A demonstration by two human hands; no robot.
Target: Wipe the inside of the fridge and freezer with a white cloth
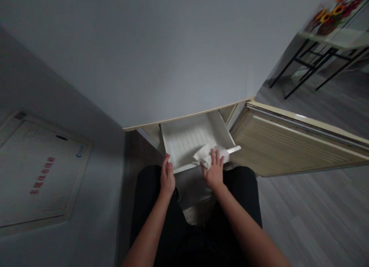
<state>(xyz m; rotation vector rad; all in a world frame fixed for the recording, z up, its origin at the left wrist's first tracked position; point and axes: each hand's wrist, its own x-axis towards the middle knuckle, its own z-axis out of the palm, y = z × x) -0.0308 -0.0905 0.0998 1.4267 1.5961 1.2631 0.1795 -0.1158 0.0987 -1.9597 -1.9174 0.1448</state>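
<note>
A white drawer (187,138) with a ribbed bottom is pulled out of an open fridge compartment, in front of my knees. My left hand (167,178) is at the drawer's left front corner, thumb and fingers up along its edge. With my right hand (215,171) I hold a crumpled white cloth (203,153) against the drawer's front edge, toward the right. The fingers of that hand are spread over the cloth, and its palm side is hidden.
The fridge door (288,144) stands open to the right. Above the drawer is a large pale grey surface (161,59). A white wall panel (43,174) with red writing is on the left. A table (340,40) with flowers (328,19) stands at the back right.
</note>
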